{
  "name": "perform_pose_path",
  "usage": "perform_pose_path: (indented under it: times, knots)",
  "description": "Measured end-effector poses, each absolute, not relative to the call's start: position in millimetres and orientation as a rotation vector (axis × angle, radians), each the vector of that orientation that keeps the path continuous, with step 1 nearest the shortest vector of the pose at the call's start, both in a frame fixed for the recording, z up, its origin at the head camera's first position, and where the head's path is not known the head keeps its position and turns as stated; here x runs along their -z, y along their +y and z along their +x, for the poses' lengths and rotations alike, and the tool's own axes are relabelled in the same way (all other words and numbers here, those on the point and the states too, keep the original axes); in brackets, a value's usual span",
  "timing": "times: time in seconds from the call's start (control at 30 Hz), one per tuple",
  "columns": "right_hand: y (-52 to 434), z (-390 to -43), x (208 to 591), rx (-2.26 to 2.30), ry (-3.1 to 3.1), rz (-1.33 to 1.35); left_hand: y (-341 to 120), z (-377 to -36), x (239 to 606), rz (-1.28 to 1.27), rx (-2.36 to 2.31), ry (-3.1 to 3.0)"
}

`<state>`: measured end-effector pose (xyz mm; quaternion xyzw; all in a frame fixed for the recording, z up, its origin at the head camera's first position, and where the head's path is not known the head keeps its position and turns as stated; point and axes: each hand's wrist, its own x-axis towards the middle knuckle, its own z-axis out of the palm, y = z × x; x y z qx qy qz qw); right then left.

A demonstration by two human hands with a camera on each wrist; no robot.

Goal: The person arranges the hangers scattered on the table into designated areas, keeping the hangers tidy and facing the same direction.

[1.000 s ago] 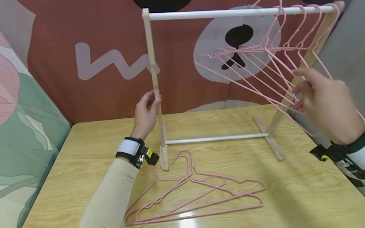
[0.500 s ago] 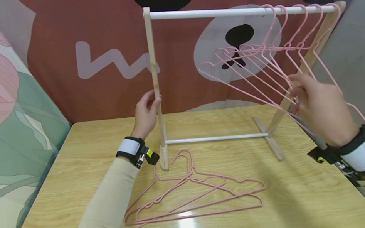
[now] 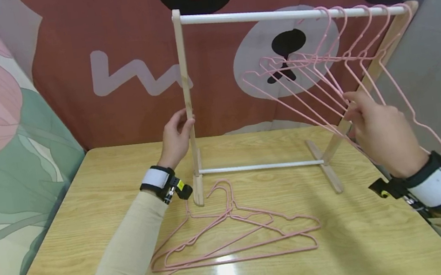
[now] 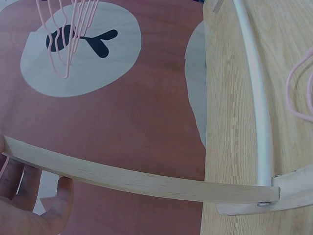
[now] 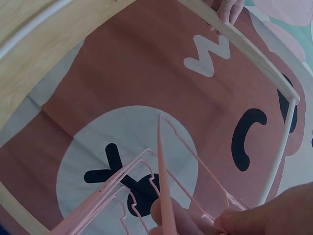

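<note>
Right hand (image 3: 381,133) pinching the near arm of a pink hanger (image 3: 324,90) hooked on the rail (image 3: 254,16), long axis slanting down toward the hand, hook up, left hand (image 3: 176,139) gripping the rack's post (image 3: 187,95).

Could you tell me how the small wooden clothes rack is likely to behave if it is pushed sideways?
The rack looks light: thin wooden posts, slim rail. With narrow feet and hangers bunched at one end, it may tip or slide easily; the left hand gripping its post suggests it needs steadying.
</note>
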<state>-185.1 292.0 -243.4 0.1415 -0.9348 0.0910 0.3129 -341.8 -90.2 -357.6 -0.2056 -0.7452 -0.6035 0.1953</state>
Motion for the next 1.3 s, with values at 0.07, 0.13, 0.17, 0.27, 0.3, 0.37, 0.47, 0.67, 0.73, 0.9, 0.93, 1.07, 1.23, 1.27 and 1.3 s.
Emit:
perform_pose_path:
  times: [0.07,0.13,0.17,0.27,0.3,0.37,0.47,0.67,0.73,0.9,0.93,1.07,1.23,1.27,1.3]
  knots:
    - [292.4,-186.0,244.5,-0.235,-2.455,0.391,-89.8,-339.3,356.2,-0.575,1.693,-2.091]
    - [292.8,-186.7,245.0,-0.242,-2.457,0.393,-88.8,-332.3,350.5,-0.575,1.699,-2.097]
    - [292.8,-186.9,245.3,-0.243,-2.457,0.393,-88.3,-327.8,346.6,-0.574,1.701,-2.100]
    - [292.4,-187.2,245.2,-0.251,-2.462,0.393,-86.6,-313.7,334.3,-0.573,1.700,-2.111]
    - [292.2,-187.1,245.0,-0.249,-2.465,0.393,-86.2,-309.8,330.8,-0.571,1.697,-2.115]
    - [291.6,-186.5,244.0,-0.242,-2.472,0.388,-86.0,-306.8,327.3,-0.570,1.688,-2.116]
    - [290.9,-185.0,242.6,-0.240,-2.498,0.371,-86.9,-313.0,331.7,-0.570,1.687,-2.110]
    - [292.8,-180.1,243.4,-0.283,-2.617,0.294,-90.6,-335.5,351.7,-0.561,1.679,-2.106]
    - [293.6,-177.6,245.3,-0.291,-2.646,0.280,-90.8,-337.6,354.4,-0.560,1.673,-2.107]
    - [294.1,-171.9,252.4,-0.295,-2.644,0.285,-91.7,-338.6,356.3,-0.549,1.672,-2.103]
    - [294.2,-170.6,254.3,-0.290,-2.639,0.287,-92.0,-338.5,356.1,-0.545,1.669,-2.104]
    - [296.2,-163.1,265.3,-0.268,-2.631,0.290,-92.3,-338.0,355.8,-0.549,1.676,-2.103]
    - [302.6,-152.0,279.9,-0.338,-2.692,0.261,-91.2,-339.7,356.7,-0.562,1.672,-2.107]
    - [304.1,-149.5,282.5,-0.361,-2.707,0.255,-91.0,-339.8,356.8,-0.563,1.670,-2.108]
    - [305.9,-147.5,285.3,-0.387,-2.723,0.257,-90.9,-340.0,357.1,-0.565,1.670,-2.107]
